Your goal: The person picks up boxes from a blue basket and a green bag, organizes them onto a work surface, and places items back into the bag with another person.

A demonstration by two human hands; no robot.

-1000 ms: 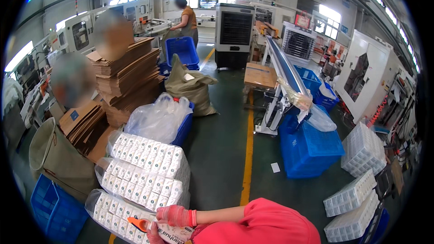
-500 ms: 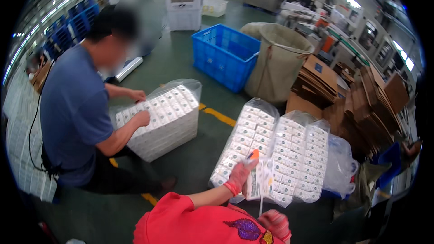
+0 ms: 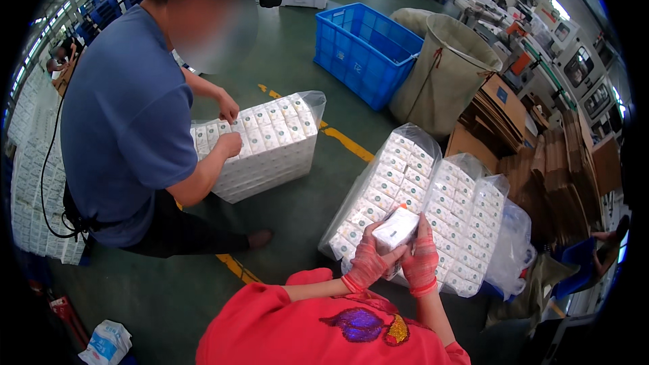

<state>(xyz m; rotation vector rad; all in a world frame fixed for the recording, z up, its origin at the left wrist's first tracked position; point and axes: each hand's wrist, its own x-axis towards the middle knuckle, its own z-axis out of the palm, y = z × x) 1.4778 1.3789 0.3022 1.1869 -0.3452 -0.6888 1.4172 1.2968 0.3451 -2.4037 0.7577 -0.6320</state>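
Both my hands wear red-and-white knit gloves and meet around one small white soft pack (image 3: 397, 228), which looks like a tissue pack. My left hand (image 3: 367, 262) closes on its left and lower side. My right hand (image 3: 422, 258) lies along its right side, fingers pointing up and pressed to it. A bit of orange (image 3: 403, 207) shows at the pack's far end; what it belongs to is hidden. Right beneath and beyond my hands stands a plastic-wrapped bundle of white packs (image 3: 382, 192), with two similar bundles (image 3: 443, 220) (image 3: 483, 236) to its right.
At left a co-worker in a blue shirt (image 3: 128, 108) bends over another wrapped bundle (image 3: 263, 155), both hands on its top. Farther off are a blue crate (image 3: 365, 54) and a large beige sack (image 3: 446, 67). Flattened cardboard (image 3: 547, 176) is stacked at right, near clear plastic bags (image 3: 507, 250).
My right hand has come up from low near my body to join the left at the pack. The pack has turned, showing a plainer white side. My view has shifted.
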